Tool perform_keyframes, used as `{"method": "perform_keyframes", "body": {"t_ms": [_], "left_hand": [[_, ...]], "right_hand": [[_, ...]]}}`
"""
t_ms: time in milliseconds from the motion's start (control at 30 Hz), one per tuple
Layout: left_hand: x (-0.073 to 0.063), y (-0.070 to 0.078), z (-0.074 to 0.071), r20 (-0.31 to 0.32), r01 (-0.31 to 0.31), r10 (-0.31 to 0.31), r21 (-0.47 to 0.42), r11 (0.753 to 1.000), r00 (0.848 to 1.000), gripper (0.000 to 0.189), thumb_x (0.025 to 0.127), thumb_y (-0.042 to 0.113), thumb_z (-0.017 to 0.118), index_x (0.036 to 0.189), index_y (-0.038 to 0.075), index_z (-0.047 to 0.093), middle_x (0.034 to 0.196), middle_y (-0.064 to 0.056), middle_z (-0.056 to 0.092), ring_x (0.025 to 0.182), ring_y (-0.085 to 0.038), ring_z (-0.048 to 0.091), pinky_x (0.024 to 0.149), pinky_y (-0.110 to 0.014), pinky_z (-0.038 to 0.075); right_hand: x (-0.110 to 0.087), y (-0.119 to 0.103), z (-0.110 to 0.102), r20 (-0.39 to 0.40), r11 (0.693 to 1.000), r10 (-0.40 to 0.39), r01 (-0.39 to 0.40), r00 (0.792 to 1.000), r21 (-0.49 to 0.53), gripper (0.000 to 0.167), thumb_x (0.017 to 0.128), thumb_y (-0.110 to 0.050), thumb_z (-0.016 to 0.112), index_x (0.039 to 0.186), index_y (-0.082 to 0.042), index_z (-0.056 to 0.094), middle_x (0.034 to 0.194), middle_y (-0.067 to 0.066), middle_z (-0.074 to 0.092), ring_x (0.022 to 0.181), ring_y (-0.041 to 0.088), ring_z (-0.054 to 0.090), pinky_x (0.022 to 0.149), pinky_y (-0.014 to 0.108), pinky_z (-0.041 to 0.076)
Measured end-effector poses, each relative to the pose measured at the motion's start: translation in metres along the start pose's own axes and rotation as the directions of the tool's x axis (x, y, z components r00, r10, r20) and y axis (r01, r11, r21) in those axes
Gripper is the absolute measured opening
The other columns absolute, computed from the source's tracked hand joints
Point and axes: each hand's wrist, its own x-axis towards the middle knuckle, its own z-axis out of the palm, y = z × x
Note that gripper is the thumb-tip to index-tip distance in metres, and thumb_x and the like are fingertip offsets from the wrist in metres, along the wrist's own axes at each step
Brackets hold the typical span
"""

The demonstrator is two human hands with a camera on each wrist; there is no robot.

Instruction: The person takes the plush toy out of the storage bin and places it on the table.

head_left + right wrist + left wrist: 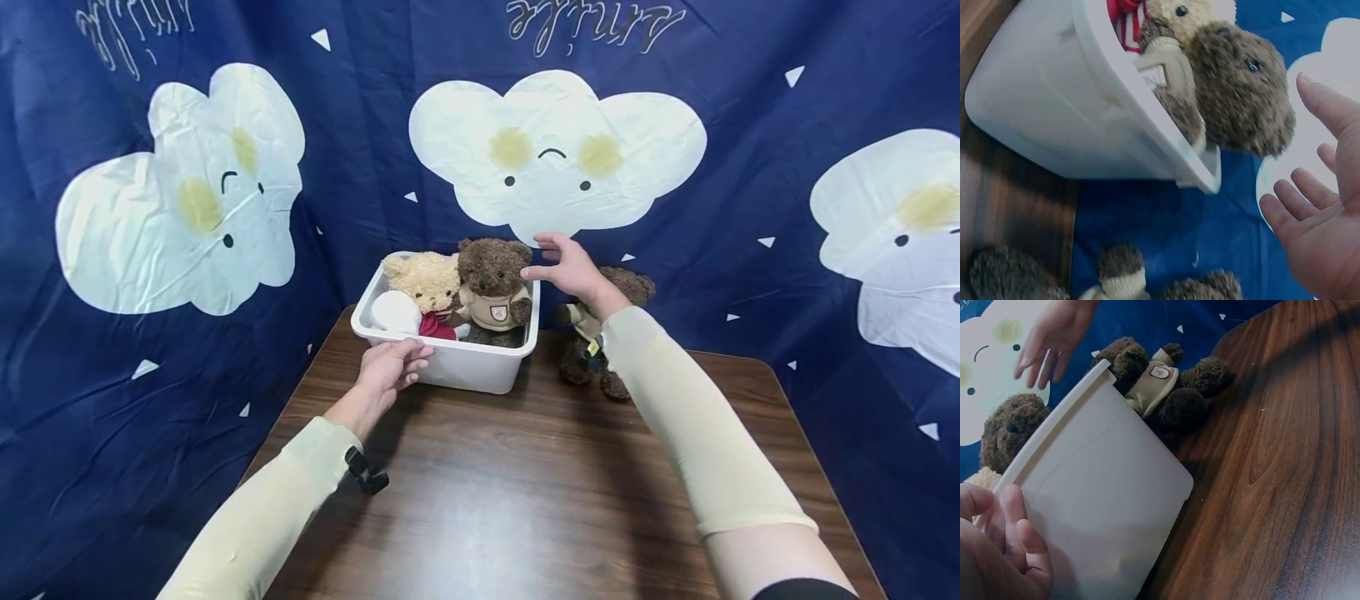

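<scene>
Pale sleeves (697, 442) are over the tabletop (480, 467); the left hand (384, 371) pinches the white bin (472, 367) by its rim; the right hand (573, 271), fingers spread wide, is near the brown bear (493, 271) sitting inside.

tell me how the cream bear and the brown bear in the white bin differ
Color: the cream bear has pale fur, while the brown bear is dark.
Pose: the cream bear's head tilts sideways, while the brown bear sits more upright.
Visibility: in the head view the brown bear's beige top with a badge shows, while the cream bear's body is mostly hidden.
Both are plush bears inside the white bin.
</scene>
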Motion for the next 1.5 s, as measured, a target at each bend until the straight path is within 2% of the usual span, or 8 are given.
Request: {"method": "perform_keyframes", "body": {"t_ms": [233, 500, 767, 933, 1033, 1367, 1500], "left_hand": [[0.002, -0.001, 0.001, 0.008, -0.007, 0.007, 0.009, 1.000, 1.000, 0.011, 0.098, 0.015, 0.063, 0.105, 0.006, 0.064, 0.079, 0.004, 0.079, 0.059, -0.001, 0.068, 0.048, -0.014, 0.046], [0.006, -0.002, 0.001, 0.008, -0.004, 0.003, 0.013, 1.000, 1.000, 0.010, 0.098, 0.014, 0.060, 0.104, 0.007, 0.064, 0.077, 0.004, 0.079, 0.059, -0.002, 0.068, 0.047, -0.014, 0.045], [0.007, -0.003, -0.002, 0.011, -0.012, 0.012, 0.017, 1.000, 1.000, 0.009, 0.098, 0.014, 0.061, 0.104, 0.008, 0.064, 0.078, 0.004, 0.079, 0.059, -0.002, 0.067, 0.047, -0.015, 0.045], [0.009, -0.004, -0.004, 0.047, -0.013, 0.011, 0.027, 1.000, 0.999, 0.009, 0.099, 0.014, 0.060, 0.106, 0.008, 0.063, 0.080, 0.005, 0.079, 0.061, -0.003, 0.068, 0.049, -0.015, 0.046], [0.009, -0.004, -0.006, 0.066, -0.014, 0.012, 0.037, 0.999, 0.998, 0.010, 0.100, 0.014, 0.059, 0.107, 0.008, 0.062, 0.081, 0.005, 0.079, 0.062, -0.003, 0.068, 0.050, -0.015, 0.047], [0.010, -0.003, -0.007, 0.076, -0.025, 0.023, 0.026, 0.999, 0.997, 0.009, 0.101, 0.014, 0.059, 0.106, 0.008, 0.062, 0.079, 0.005, 0.079, 0.063, -0.003, 0.070, 0.049, -0.015, 0.047], [0.010, -0.004, -0.009, 0.078, -0.008, 0.006, 0.025, 1.000, 0.997, 0.007, 0.100, 0.015, 0.061, 0.103, 0.010, 0.065, 0.080, 0.005, 0.079, 0.064, -0.004, 0.070, 0.050, -0.016, 0.048]], "right_hand": [[0.010, -0.007, 0.023, 0.031, 0.999, 0.034, -0.033, 0.999, -0.038, 0.091, 0.091, -0.038, 0.080, 0.161, -0.016, 0.028, 0.167, 0.009, 0.029, 0.153, 0.034, 0.029, 0.119, 0.054, 0.036], [0.012, -0.002, 0.044, 0.042, 0.989, 0.075, -0.069, 0.996, -0.130, 0.093, 0.089, -0.046, 0.079, 0.162, -0.020, 0.027, 0.168, 0.007, 0.029, 0.153, 0.030, 0.031, 0.120, 0.051, 0.035], [0.009, -0.006, 0.058, 0.015, 0.981, 0.087, -0.083, 0.996, -0.178, 0.097, 0.084, -0.054, 0.081, 0.158, -0.015, 0.032, 0.160, 0.018, 0.030, 0.145, 0.034, 0.037, 0.116, 0.053, 0.039], [0.006, -0.008, 0.064, 0.021, 0.983, 0.130, -0.126, 0.991, -0.132, 0.100, 0.084, -0.049, 0.083, 0.158, -0.014, 0.025, 0.163, 0.015, 0.030, 0.149, 0.032, 0.035, 0.117, 0.051, 0.038], [0.005, -0.009, 0.066, 0.011, 0.984, 0.144, -0.142, 0.990, -0.107, 0.098, 0.085, -0.044, 0.083, 0.156, -0.014, 0.024, 0.162, 0.016, 0.035, 0.147, 0.033, 0.038, 0.115, 0.051, 0.040], [0.004, -0.014, 0.070, -0.100, 0.987, 0.040, -0.055, 0.994, -0.148, 0.083, 0.083, -0.035, 0.084, 0.149, -0.016, 0.038, 0.155, 0.013, 0.045, 0.136, 0.031, 0.049, 0.107, 0.050, 0.047], [0.001, -0.014, 0.068, -0.098, 0.990, 0.027, -0.041, 0.995, -0.138, 0.079, 0.084, -0.032, 0.084, 0.149, -0.019, 0.040, 0.156, 0.010, 0.044, 0.134, 0.030, 0.051, 0.105, 0.051, 0.049]]}}
